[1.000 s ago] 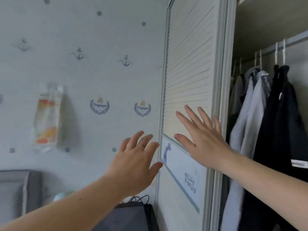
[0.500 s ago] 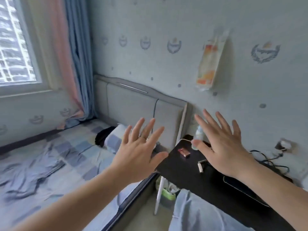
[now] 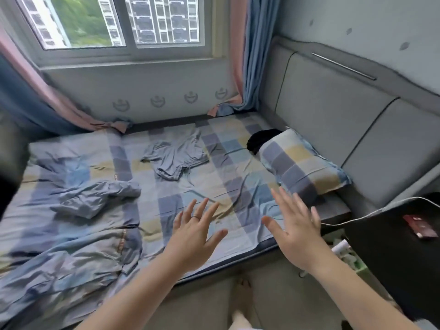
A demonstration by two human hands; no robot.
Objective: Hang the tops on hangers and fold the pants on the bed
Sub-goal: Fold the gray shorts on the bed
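The view has been swung round and the bed (image 3: 238, 182) is now faced, the left hand (image 3: 192, 236) and right hand (image 3: 297, 232) held over its near edge, each grip wide and empty. Crumpled grey shorts (image 3: 175, 160) lie at the far middle, another garment (image 3: 95, 198) further left; a pick-up is judged to be next.

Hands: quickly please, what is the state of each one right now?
Left hand: open, fingers spread, holding nothing.
Right hand: open, fingers spread, holding nothing.
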